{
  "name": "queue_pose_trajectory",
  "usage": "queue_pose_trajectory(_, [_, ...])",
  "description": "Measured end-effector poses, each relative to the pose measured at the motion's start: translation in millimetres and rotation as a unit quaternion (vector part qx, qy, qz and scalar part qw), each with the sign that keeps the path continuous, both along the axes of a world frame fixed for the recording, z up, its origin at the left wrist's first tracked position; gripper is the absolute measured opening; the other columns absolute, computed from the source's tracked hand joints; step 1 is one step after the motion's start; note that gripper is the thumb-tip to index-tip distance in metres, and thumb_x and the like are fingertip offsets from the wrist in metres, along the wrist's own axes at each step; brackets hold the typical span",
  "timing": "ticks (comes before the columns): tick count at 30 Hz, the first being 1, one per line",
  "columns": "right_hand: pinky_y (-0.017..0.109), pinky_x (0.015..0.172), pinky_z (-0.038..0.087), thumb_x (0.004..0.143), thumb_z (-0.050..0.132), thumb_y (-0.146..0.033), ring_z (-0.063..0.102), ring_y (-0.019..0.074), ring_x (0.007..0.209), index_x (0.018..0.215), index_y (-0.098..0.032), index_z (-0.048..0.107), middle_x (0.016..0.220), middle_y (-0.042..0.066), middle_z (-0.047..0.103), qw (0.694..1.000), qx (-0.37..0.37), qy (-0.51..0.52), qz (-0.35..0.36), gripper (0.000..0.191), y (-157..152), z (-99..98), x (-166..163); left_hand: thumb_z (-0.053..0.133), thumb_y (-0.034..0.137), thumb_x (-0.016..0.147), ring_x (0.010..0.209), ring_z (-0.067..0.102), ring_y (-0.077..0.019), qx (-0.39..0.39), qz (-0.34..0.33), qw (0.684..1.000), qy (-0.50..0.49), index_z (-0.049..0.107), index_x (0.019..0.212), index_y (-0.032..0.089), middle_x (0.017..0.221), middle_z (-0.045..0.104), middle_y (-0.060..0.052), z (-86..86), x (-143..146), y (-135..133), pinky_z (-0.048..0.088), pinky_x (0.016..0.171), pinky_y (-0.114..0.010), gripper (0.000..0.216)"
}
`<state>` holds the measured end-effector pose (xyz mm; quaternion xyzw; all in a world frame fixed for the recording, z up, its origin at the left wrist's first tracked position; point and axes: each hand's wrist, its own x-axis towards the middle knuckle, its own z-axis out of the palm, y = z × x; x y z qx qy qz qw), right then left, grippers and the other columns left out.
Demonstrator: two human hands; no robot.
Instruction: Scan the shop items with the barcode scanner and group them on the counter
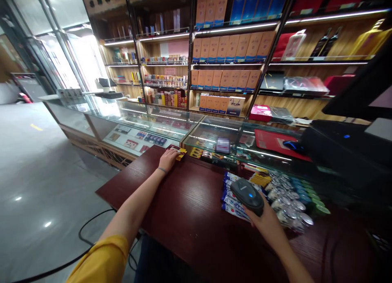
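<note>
My left hand [168,158] reaches to the far edge of the dark red wooden counter [190,205] and closes its fingers on a small yellow and red packet [180,153]. My right hand [266,222] holds a grey handheld barcode scanner [247,195] with a blue light, its head pointing away over the counter. Just beyond the scanner lie several blue and white snack packets [230,193].
A glass display case [214,130] runs behind the counter, with small goods inside. Foil-wrapped sweets [288,201] lie at the right. A black register [346,148] and screen stand far right. Shelves of orange boxes [232,46] fill the back wall. A cable [88,230] trails on the floor.
</note>
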<state>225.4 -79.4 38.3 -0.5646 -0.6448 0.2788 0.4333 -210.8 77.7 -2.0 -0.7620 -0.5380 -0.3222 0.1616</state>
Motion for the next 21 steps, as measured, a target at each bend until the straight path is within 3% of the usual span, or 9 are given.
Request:
queue_pose_trajectory(6, [0.034, 0.067, 0.054, 0.074, 0.063, -0.046, 0.071, 0.026, 0.082, 0.118, -0.024, 0.058, 0.085, 0.003, 0.072, 1.0, -0.014, 0.001, -0.01, 0.05, 0.9, -1.6, 1.9, 0.048, 0.023, 0.099, 0.118, 0.058, -0.0209, -0.025, -0.02, 0.999, 0.014, 0.067, 0.123, 0.027, 0.119, 0.069, -0.007, 4.3, -0.8, 5.1, 0.043, 0.106, -0.037, 0.031])
queue_pose_trajectory(14, [0.036, 0.07, 0.054, 0.076, 0.062, -0.045, 0.071, 0.0284, 0.092, 0.121, -0.023, 0.053, 0.087, 0.003, 0.071, 1.0, -0.028, -0.005, 0.002, 0.051, 0.6, -1.7, 3.4, 0.056, 0.026, 0.095, 0.121, 0.056, -0.0253, -0.046, 0.0, 0.998, 0.034, 0.065, 0.124, 0.026, 0.119, 0.068, -0.008, 10.2, -2.0, 5.1, 0.043, 0.106, -0.041, 0.031])
queue_pose_trajectory(21, [0.034, 0.067, 0.054, 0.074, 0.064, -0.045, 0.072, 0.0269, 0.084, 0.117, -0.024, 0.056, 0.083, 0.003, 0.071, 1.0, -0.025, 0.001, -0.007, 0.049, 0.3, -0.4, 2.6, 0.061, 0.028, 0.092, 0.123, 0.056, -0.0276, -0.041, 0.017, 0.999, 0.015, 0.067, 0.12, 0.024, 0.12, 0.068, -0.01, 8.7, -5.5, 7.2, 0.042, 0.111, -0.045, 0.029])
